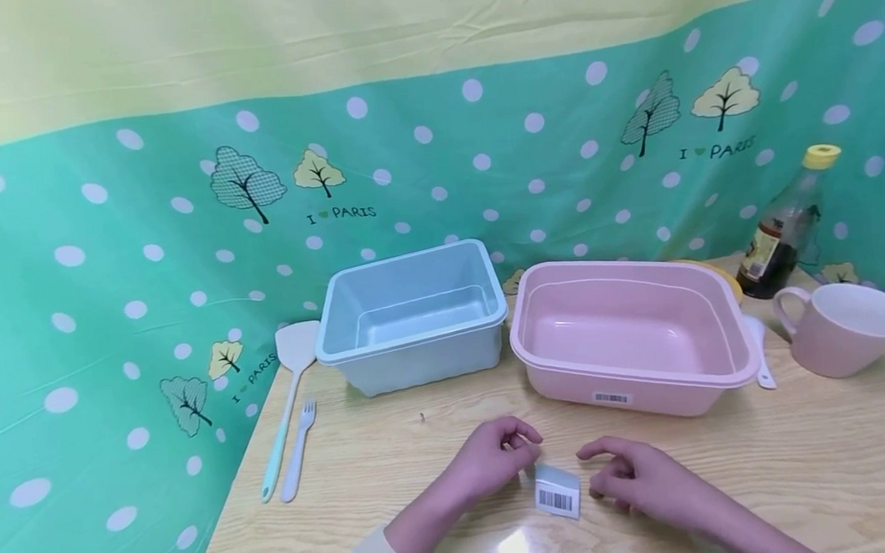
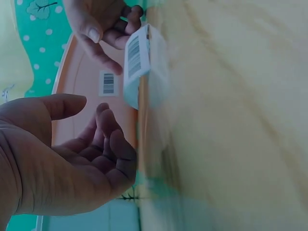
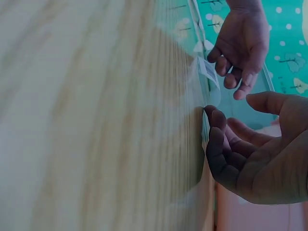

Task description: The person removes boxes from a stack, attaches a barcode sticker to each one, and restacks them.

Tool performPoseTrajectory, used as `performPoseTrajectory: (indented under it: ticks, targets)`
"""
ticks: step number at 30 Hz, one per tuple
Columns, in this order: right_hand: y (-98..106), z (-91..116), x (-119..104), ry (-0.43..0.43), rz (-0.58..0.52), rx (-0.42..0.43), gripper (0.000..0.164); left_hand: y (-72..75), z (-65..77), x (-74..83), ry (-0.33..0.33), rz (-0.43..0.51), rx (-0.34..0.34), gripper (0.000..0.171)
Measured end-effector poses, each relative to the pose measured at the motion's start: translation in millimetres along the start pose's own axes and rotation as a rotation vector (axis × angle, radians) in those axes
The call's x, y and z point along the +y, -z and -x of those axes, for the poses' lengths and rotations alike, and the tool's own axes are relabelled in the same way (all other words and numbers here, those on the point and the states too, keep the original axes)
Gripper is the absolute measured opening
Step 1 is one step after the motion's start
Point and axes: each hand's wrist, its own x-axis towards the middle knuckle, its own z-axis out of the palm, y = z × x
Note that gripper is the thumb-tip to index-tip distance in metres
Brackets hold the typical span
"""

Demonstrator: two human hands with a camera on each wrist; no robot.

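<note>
A small bent barcode label [image 1: 557, 492], white with a pale blue-grey upper part, stands curled on the wooden table between both hands. My left hand [image 1: 497, 456] lies just left of it, fingers loosely bent and holding nothing; in the left wrist view there is a gap between thumb and fingers of the left hand [image 2: 72, 159]. To the label's right is my right hand [image 1: 644, 480], its fingers also loosely bent around nothing. The right wrist view shows the label [image 3: 210, 74] close to the fingertips of the left hand, with the right hand [image 3: 260, 154] nearer the camera.
Behind the hands stand a blue bin [image 1: 416, 353] and a pink basin [image 1: 635, 375] with a barcode sticker. A spatula [image 1: 288, 410] and a fork [image 1: 299, 451] lie at the left. At the right are a pink mug [image 1: 839, 335], a white spoon [image 1: 762, 356] and a sauce bottle [image 1: 778, 238].
</note>
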Motion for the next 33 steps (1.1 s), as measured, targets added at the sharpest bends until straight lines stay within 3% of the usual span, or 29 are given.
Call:
performPoseTrajectory:
  ticks: [9,13,19,26,33]
  targets:
    - [-9.0,-7.7,-2.3,0.041,-0.001,-0.023,0.04,4.5,13.8,-10.0,0.032,-0.007,-0.107,0.021]
    - [-12.6,-10.2,-3.1,0.057,0.011,-0.029,0.036,4.3,16.6,-12.0,0.015,0.0,-0.127,0.019]
    - [-15.8,-13.8,-7.7,0.051,0.018,-0.021,0.033,5.4,18.7,-12.2,0.041,0.024,-0.148,0.014]
    - [-17.5,-24.0,-15.2,0.089,-0.044,0.031,0.032,11.5,17.4,-8.0,0.01,0.11,-0.071,0.019]
    - [-21.0,-35.4,-25.5,0.196,-0.11,0.108,0.033,19.7,15.2,-2.4,-0.035,0.24,0.021,0.017]
